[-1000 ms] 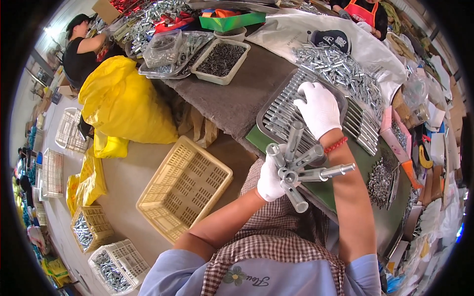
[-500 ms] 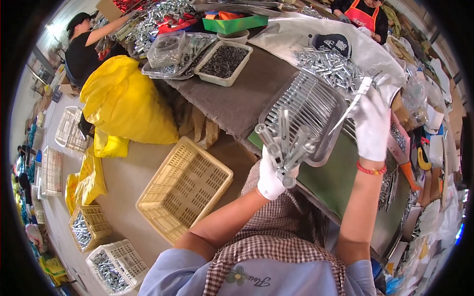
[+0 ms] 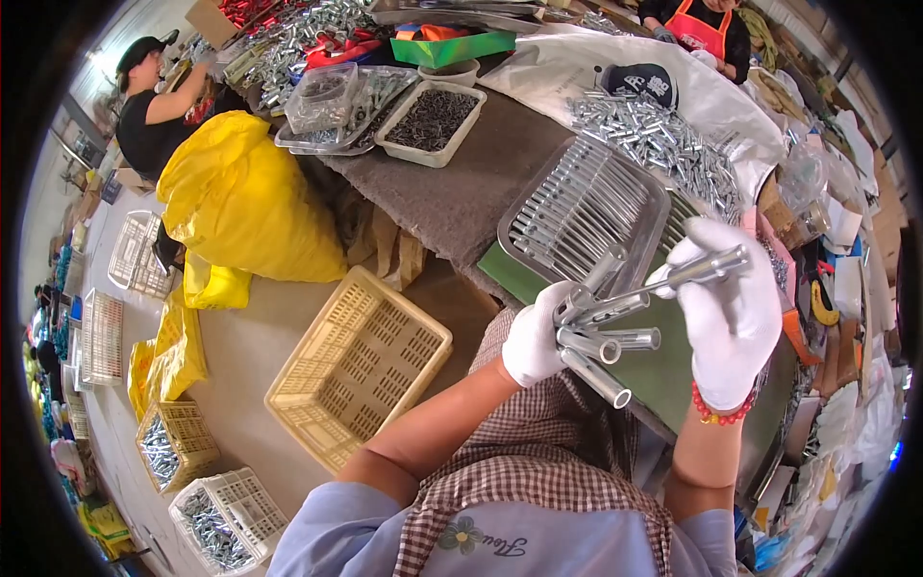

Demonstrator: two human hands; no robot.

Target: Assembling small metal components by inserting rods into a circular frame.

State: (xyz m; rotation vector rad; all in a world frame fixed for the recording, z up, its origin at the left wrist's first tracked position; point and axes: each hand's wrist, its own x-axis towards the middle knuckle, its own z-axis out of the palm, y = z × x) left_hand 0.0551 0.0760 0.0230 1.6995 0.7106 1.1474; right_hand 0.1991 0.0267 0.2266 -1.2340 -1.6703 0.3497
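My left hand point(image 3: 535, 335), in a white glove, is closed around a bunch of several shiny metal tubes point(image 3: 606, 348). Their open ends fan out to the right. Just right of them, my gloved right hand point(image 3: 733, 322) pinches a metal tube point(image 3: 710, 269) between thumb and fingers, with a thin rod-like end pointing toward the left hand's bunch. Beyond both hands lies a clear plastic tray point(image 3: 506, 229) of metal rods and tubes laid side by side. A heap of loose metal tubes point(image 3: 639, 130) rests on white sheeting behind the tray.
A tub of dark screws point(image 3: 433, 120) stands on the brown-covered table point(image 3: 404, 197). Left of me are an empty cream crate point(image 3: 358, 370), a large yellow sack point(image 3: 240, 197) and smaller crates of metal parts point(image 3: 216, 529). Two co-workers sit at the far side.
My right hand has come down from beside the heap toward my left hand, now pinching a tube. The left hand's tubes have swung from pointing upward to pointing right.
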